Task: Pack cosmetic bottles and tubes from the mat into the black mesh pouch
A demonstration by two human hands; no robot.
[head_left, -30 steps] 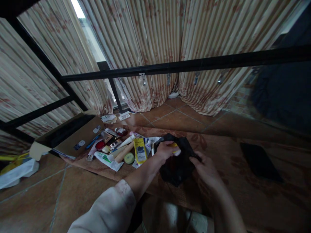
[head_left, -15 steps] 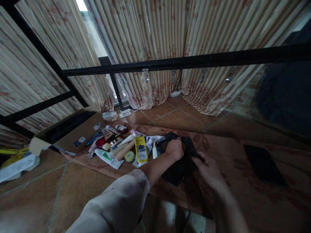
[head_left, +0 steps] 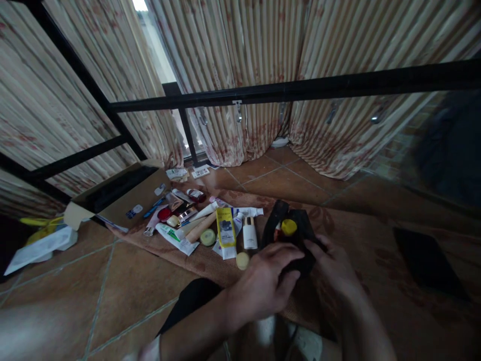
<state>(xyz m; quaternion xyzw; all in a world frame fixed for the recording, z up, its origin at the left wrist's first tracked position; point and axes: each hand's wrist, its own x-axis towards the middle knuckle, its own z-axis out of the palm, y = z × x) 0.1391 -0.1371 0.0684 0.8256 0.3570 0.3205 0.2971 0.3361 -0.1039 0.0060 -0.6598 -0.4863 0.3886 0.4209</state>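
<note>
A soft black bag [head_left: 305, 223] lies on the brown patterned cloth, its mouth facing up. Inside it a yellow round cap [head_left: 289, 227] and a small reddish item [head_left: 277, 232] show. My left hand [head_left: 268, 276] grips the bag's near side, thumb and fingers around the fabric. On the right edge, my right hand [head_left: 332, 260] pinches the bag. Left of the bag lie a white pump-type bottle [head_left: 249, 234], a pale round item [head_left: 242, 260], a yellow-and-white tube [head_left: 226, 230] and a green-lidded jar [head_left: 207, 237].
Several tubes and cosmetics, including a white-green tube [head_left: 175, 239] and a red round item [head_left: 164, 215], spread leftward. A cardboard box [head_left: 131, 208] stands open beyond them. A dark flat rectangle [head_left: 428, 260] lies at right. A black metal bar [head_left: 263, 94] crosses before the curtains.
My left hand has come out of the bag's mouth to its near side. The yellow cap inside now shows plainly, as do the white bottle and pale round item. The view has shifted slightly.
</note>
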